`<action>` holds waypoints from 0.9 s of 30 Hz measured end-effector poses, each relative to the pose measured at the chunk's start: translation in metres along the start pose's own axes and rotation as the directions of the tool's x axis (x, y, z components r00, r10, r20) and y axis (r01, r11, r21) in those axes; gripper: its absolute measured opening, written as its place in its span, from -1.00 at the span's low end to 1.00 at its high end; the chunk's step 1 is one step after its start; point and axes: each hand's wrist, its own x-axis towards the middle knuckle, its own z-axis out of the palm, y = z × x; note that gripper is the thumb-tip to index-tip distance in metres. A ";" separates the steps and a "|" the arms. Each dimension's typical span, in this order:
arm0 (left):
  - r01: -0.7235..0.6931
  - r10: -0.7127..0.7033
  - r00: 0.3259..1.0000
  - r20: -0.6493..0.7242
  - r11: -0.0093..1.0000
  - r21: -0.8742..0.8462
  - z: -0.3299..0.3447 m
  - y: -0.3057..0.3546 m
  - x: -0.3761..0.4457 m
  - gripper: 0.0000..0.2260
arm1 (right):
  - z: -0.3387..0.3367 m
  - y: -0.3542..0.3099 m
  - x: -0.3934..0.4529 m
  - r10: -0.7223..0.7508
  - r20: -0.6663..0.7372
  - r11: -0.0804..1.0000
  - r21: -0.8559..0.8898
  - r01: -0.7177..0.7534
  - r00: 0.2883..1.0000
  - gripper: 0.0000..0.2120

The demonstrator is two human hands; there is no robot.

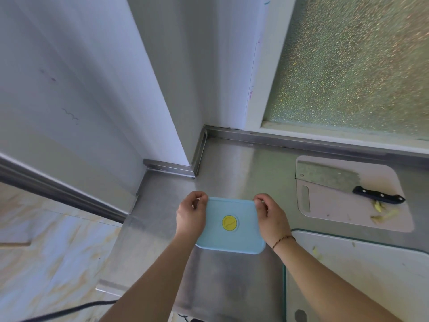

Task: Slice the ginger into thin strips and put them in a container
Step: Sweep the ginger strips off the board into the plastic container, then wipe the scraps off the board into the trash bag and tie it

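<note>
Both hands' fingers (pixel 201 196) pinch the container lid's (pixel 229 225) far corners.

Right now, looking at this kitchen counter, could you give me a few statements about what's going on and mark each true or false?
1. Both hands grip the light blue lid at its far corners. True: left hand, right hand.
2. The cleaver is in the right hand. False: it lies on the pinkish cutting board.
3. The lid has a yellow round valve at its centre. True.
4. Ginger scraps lie on the steel counter beside the lid. False: they lie on the pinkish cutting board, near the cleaver's handle.
5. The cleaver has a red handle. False: it is black.
</note>
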 end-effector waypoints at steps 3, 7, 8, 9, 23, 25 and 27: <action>0.039 -0.038 0.999 0.017 0.998 -0.044 -0.010 0.001 -0.006 -0.84 | -0.019 -0.002 -0.003 0.049 0.005 0.998 -0.027 -0.049 0.999 -0.83; 0.001 -0.005 0.999 0.041 0.995 0.097 -0.039 -0.026 -0.021 -0.60 | -0.038 0.015 -0.044 0.108 0.066 0.980 -0.172 -0.096 0.992 -0.39; -0.027 0.016 0.997 0.082 0.989 0.143 -0.045 -0.037 -0.028 -0.53 | -0.035 0.018 -0.057 0.141 0.137 0.971 -0.214 -0.109 0.980 -0.34; -0.054 0.033 0.992 0.124 0.983 0.174 -0.049 -0.046 -0.034 -0.50 | -0.031 0.021 -0.068 0.176 0.185 0.966 -0.222 -0.134 0.967 -0.35; -0.035 0.008 0.996 0.090 0.951 0.308 -0.041 -0.042 -0.049 -0.65 | -0.011 0.002 -0.084 0.354 0.205 0.932 -0.005 -0.361 0.912 -0.58; -0.139 0.163 0.985 -0.046 0.932 0.335 -0.043 -0.033 -0.050 -0.59 | -0.022 -0.006 -0.079 0.264 0.054 0.939 -0.241 -0.244 0.963 -0.57; -0.366 0.424 0.906 -0.014 0.798 0.479 -0.042 -0.022 -0.049 -0.27 | -0.029 -0.017 -0.072 0.004 -0.065 0.913 -0.407 -0.030 0.998 -0.49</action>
